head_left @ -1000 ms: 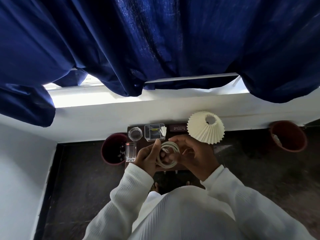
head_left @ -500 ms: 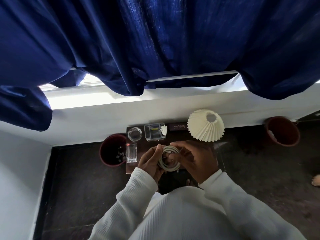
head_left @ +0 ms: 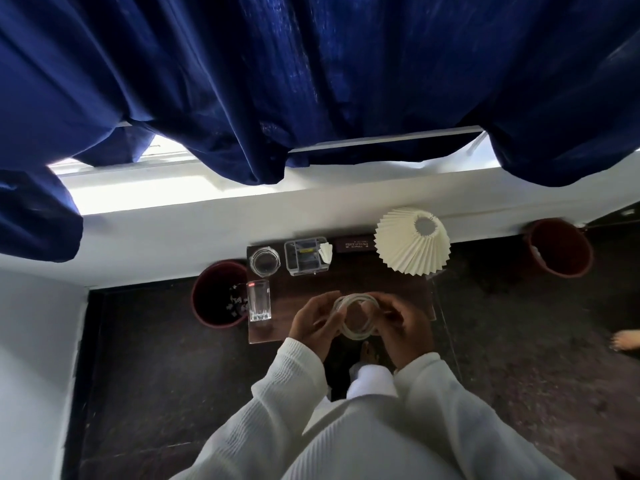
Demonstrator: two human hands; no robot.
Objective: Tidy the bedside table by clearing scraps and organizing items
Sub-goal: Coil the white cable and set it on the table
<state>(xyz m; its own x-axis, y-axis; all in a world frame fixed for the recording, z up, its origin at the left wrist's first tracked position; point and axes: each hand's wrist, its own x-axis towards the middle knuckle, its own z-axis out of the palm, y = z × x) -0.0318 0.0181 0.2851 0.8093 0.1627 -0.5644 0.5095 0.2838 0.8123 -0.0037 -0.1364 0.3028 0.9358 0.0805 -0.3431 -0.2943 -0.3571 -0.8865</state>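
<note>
Both hands hold a coiled white cable (head_left: 356, 315) just above the dark wooden bedside table (head_left: 304, 282). My left hand (head_left: 313, 322) grips the coil's left side and my right hand (head_left: 398, 322) pinches its right side. On the table stand a tall drinking glass (head_left: 258, 304), a round glass ashtray (head_left: 265, 260), a clear plastic organizer box (head_left: 306, 256) with a white scrap at its right end, a dark case with gold lettering (head_left: 355, 244) and a cream pleated lamp shade (head_left: 412, 244).
A dark red bin (head_left: 216, 294) holding small scraps stands on the floor left of the table. A second red bin (head_left: 557, 245) stands at the far right. A blue curtain (head_left: 311, 81) hangs over the white sill. Toes of a foot (head_left: 625, 341) show at the right edge.
The hands have lowered the coil slightly toward the table's front and turned it flatter. The camera has tilted a little, shifting the scene.
</note>
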